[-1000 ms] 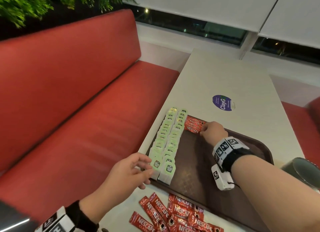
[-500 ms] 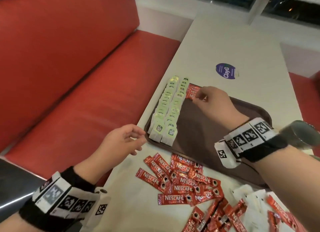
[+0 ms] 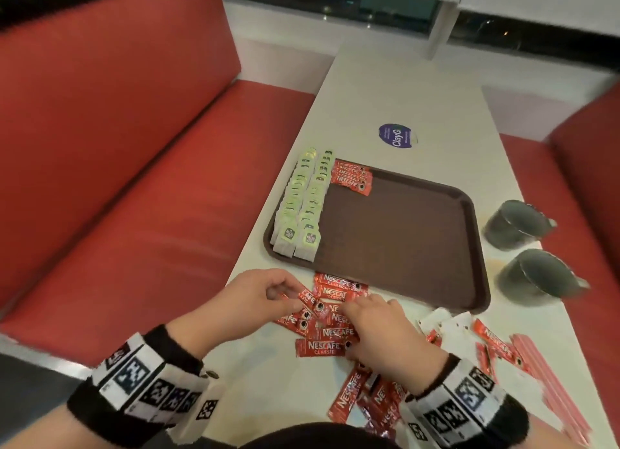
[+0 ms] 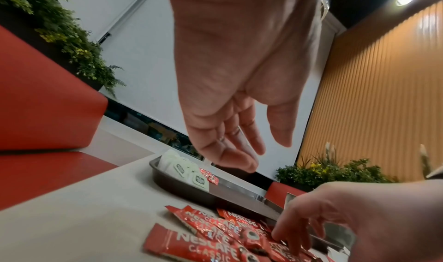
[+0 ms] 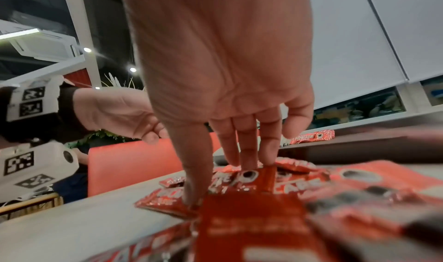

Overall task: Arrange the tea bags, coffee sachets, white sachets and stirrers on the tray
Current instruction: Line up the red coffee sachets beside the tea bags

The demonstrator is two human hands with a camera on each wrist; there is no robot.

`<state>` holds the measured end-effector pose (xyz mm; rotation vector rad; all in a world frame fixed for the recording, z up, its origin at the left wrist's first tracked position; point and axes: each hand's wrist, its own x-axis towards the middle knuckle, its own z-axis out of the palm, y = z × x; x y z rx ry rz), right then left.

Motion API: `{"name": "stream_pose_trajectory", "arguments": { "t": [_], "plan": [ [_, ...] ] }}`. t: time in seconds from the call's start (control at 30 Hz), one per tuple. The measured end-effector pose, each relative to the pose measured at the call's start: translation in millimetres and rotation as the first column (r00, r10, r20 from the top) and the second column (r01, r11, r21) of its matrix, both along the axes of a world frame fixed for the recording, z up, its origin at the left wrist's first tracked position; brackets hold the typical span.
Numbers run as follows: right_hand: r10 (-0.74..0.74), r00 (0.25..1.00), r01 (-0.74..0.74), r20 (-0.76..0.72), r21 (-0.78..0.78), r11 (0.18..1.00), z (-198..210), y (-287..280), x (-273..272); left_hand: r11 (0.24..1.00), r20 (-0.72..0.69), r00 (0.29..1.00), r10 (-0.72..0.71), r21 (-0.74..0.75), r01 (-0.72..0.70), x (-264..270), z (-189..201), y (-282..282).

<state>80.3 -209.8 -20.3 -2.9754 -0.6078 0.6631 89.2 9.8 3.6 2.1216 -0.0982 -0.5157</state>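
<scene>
A brown tray (image 3: 402, 247) lies on the white table. Two rows of green-tagged tea bags (image 3: 302, 207) fill its left side, and a small stack of red coffee sachets (image 3: 352, 180) sits at its far left corner. Loose red coffee sachets (image 3: 332, 331) lie in a pile in front of the tray. My left hand (image 3: 281, 296) hovers over the pile's left edge; in the left wrist view its fingers (image 4: 246, 163) hang relaxed and hold nothing. My right hand (image 3: 355, 309) has straight fingertips (image 5: 249, 163) pressed on sachets in the pile. White sachets (image 3: 449, 327) and pink stirrers (image 3: 550, 381) lie at the right.
Two dark cups (image 3: 513, 225) (image 3: 536, 277) stand right of the tray near the table's right edge. A purple sticker (image 3: 397, 135) marks the table beyond the tray. Red bench seats run along both sides. More red sachets (image 3: 349, 398) lie near the table's front edge.
My right hand has left the sachet stack at the tray's far corner and come back to the loose pile. My left hand moved right, from the tray's near left corner to the pile.
</scene>
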Motion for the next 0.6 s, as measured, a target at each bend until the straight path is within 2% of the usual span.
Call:
{"name": "stream_pose_trajectory", "arguments": {
  "t": [0.37, 0.6],
  "plan": [
    [-0.065, 0.998, 0.064, 0.019, 0.013, 0.998, -2.4, 3.2, -7.8, 0.987, 0.031, 0.990, -0.139, 0.087, 0.136, -20.0, -10.7, -29.5],
    [-0.076, 0.990, 0.056, 0.119, 0.166, 0.985, 17.9, 1.9, -15.6, 0.965, 0.097, 0.968, -0.233, 0.150, 0.217, -25.9, -6.2, -40.7]
  ]
}}
